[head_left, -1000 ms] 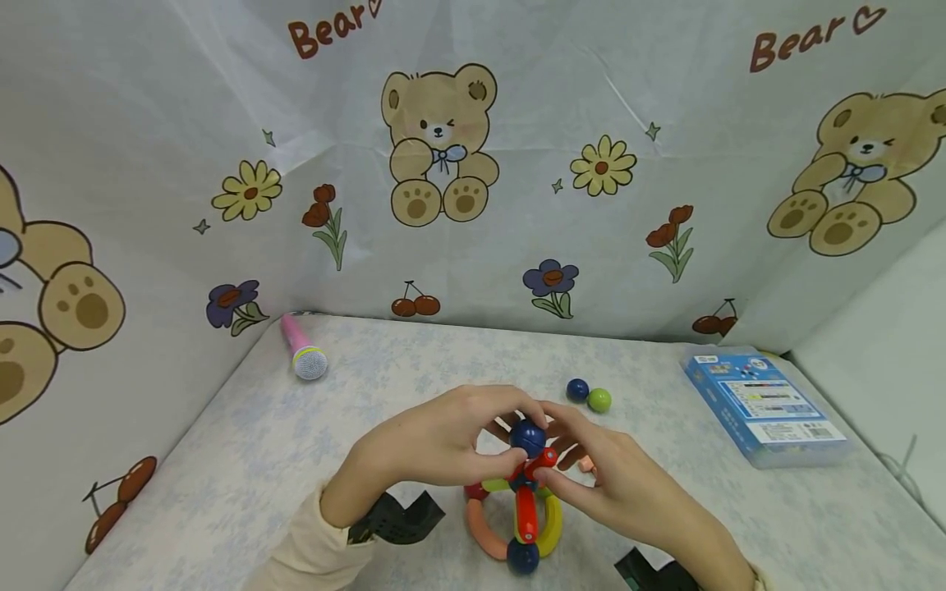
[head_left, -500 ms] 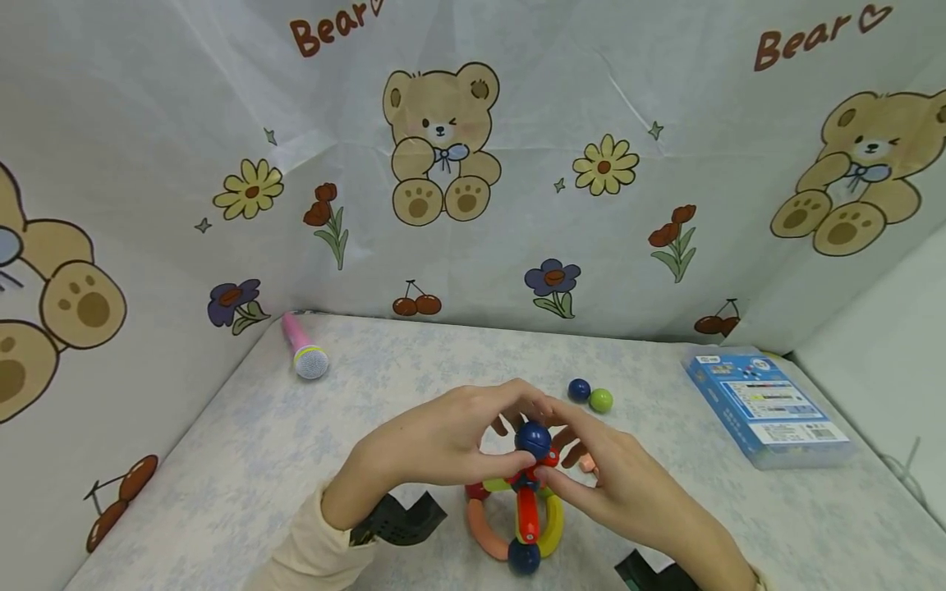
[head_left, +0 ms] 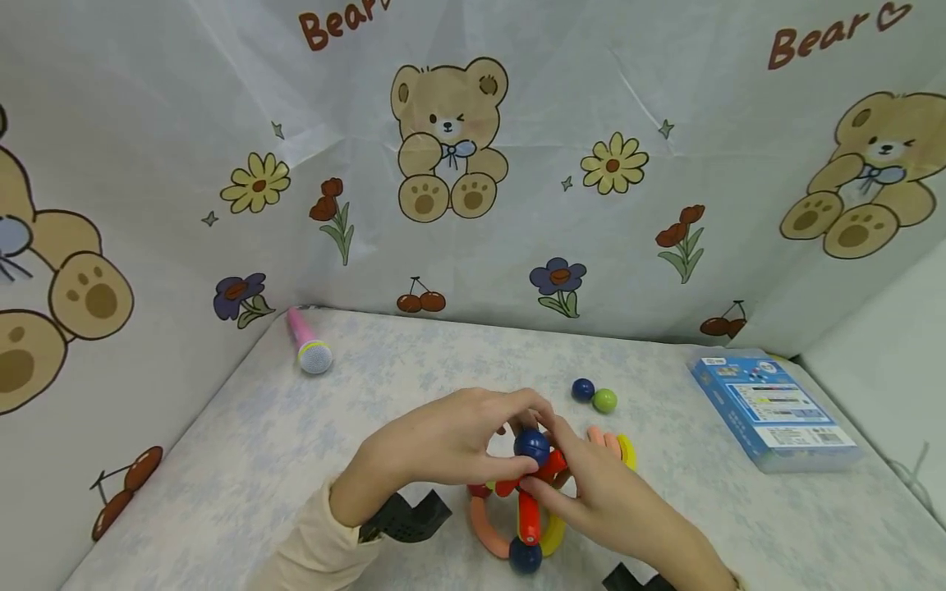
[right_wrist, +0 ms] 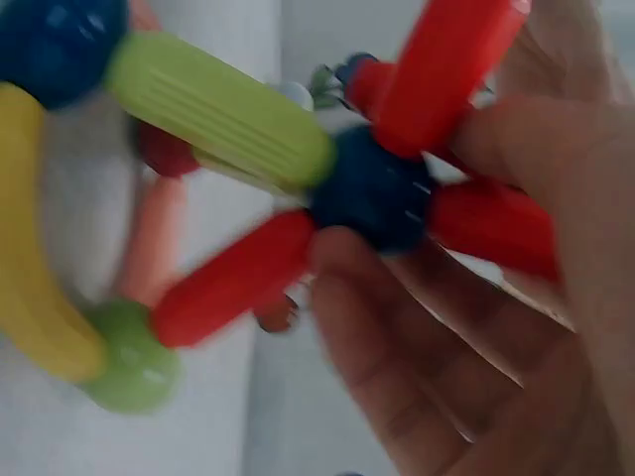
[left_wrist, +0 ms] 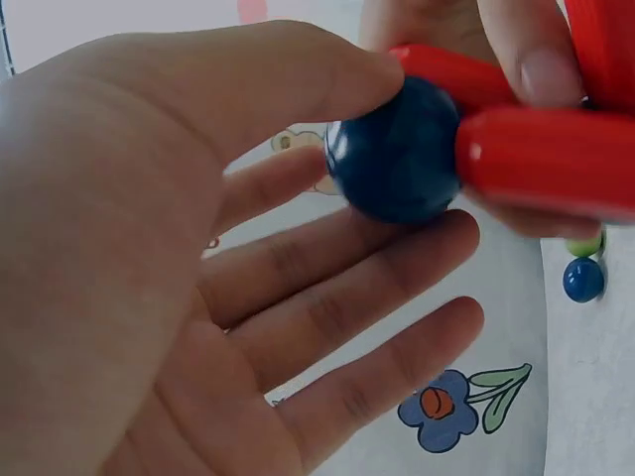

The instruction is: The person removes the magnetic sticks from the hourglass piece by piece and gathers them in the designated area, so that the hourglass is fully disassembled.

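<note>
A dark blue ball (head_left: pixel 532 446) tops a toy structure of balls and rods, and my left hand (head_left: pixel 454 439) pinches it between thumb and fingertips. Red rods (left_wrist: pixel 546 159) meet that ball in the left wrist view. My right hand (head_left: pixel 613 492) grips the structure just below, its fingers about a second blue ball (right_wrist: pixel 375 188) and the red rods joined to it. From there a lime rod (right_wrist: pixel 218 109) runs to the lower ring, which has a yellow curved rod (right_wrist: pixel 25 238), a peach curved rod (head_left: pixel 486 529) and a green ball (right_wrist: pixel 134 357). Hands cover part of the structure.
Behind the right hand lie peach pieces (head_left: pixel 604 439) and a yellow curved piece (head_left: pixel 627 451). A loose blue ball (head_left: pixel 583 390) and green ball (head_left: pixel 605 400) sit farther back. A boxed set (head_left: pixel 772 410) lies right; a pink microphone (head_left: pixel 305 343) lies far left.
My right hand has shifted slightly left, uncovering the peach and yellow pieces behind it. The left hand keeps its pinch on the top blue ball. The head view has shifted a little.
</note>
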A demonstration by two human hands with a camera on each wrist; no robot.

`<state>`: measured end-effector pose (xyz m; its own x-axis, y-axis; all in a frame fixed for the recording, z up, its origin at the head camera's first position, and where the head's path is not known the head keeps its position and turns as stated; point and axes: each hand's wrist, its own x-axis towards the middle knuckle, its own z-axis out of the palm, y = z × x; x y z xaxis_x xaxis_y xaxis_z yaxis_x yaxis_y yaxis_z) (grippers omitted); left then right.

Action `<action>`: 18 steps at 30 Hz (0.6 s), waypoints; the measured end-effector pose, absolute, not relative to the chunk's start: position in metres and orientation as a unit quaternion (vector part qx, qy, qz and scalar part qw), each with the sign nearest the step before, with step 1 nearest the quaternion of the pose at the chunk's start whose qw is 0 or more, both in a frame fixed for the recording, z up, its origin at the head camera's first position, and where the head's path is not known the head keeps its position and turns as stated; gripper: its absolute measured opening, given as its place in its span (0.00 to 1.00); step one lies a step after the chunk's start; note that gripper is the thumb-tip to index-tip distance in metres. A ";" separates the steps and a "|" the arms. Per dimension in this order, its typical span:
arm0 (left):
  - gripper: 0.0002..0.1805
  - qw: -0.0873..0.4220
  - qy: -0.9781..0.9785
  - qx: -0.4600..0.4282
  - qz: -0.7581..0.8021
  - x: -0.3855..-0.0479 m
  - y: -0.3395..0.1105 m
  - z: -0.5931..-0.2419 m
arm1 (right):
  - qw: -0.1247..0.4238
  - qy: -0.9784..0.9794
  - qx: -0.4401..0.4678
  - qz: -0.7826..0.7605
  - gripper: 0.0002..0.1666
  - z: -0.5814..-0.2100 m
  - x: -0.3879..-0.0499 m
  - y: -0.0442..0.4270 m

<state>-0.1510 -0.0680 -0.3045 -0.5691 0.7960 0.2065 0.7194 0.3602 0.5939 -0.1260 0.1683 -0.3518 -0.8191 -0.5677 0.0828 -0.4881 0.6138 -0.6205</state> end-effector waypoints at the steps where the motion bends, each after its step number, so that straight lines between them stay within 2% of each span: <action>1: 0.22 0.059 0.825 0.459 0.324 -0.151 -0.067 -0.306 | 0.060 0.891 -0.299 -0.336 0.44 -0.355 -0.126 0.167; 12: 0.19 0.078 0.829 0.459 0.310 -0.152 -0.063 -0.311 | 0.056 0.890 -0.304 -0.334 0.34 -0.356 -0.130 0.171; 15: 0.17 0.075 0.817 0.475 0.319 -0.152 -0.062 -0.310 | 0.029 0.872 -0.328 -0.362 0.26 -0.355 -0.130 0.172; 18: 0.16 0.073 0.803 0.487 0.335 -0.152 -0.063 -0.308 | -0.017 0.846 -0.355 -0.396 0.26 -0.355 -0.130 0.173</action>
